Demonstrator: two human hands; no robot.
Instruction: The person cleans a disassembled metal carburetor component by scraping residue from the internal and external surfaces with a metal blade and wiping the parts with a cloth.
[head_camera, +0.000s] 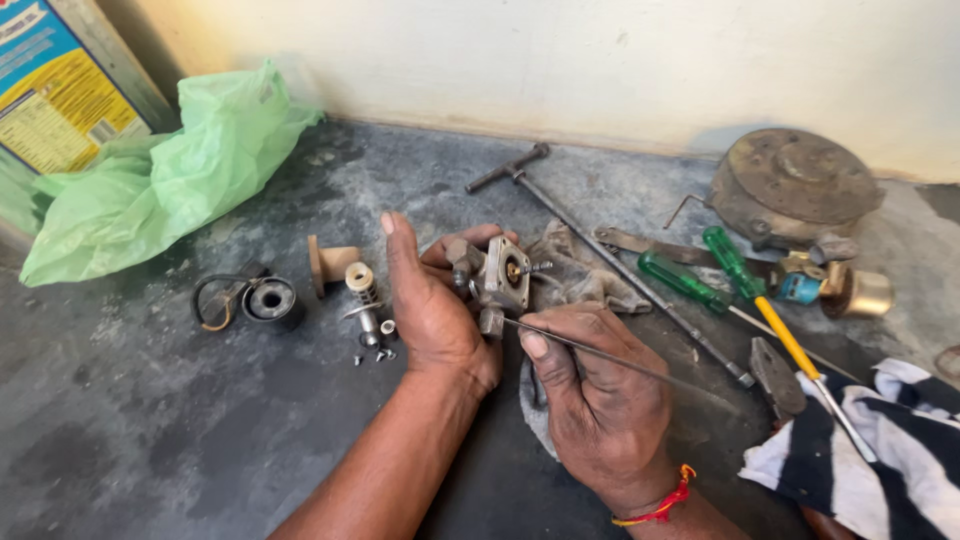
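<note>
My left hand (432, 305) grips a small grey metal carburetor body (500, 275) with a brass fitting on its square face, held just above the floor. A thin steel wire (620, 362) is pinched in my right hand (598, 395), its tip touching the lower part of the carburetor. A red and yellow thread band circles my right wrist. A dirty grey rag (580, 275) lies behind the part.
Small parts lie left of my hands: a spring-loaded plunger (362, 295), tiny screws (380, 354), a tan piece (328, 264), a black ring with a clip (262, 300). A T-handle wrench (600, 250), two green-handled screwdrivers (720, 275), a rusty round housing (795, 190), a striped cloth (880, 450) and a green plastic bag (160, 170) surround them.
</note>
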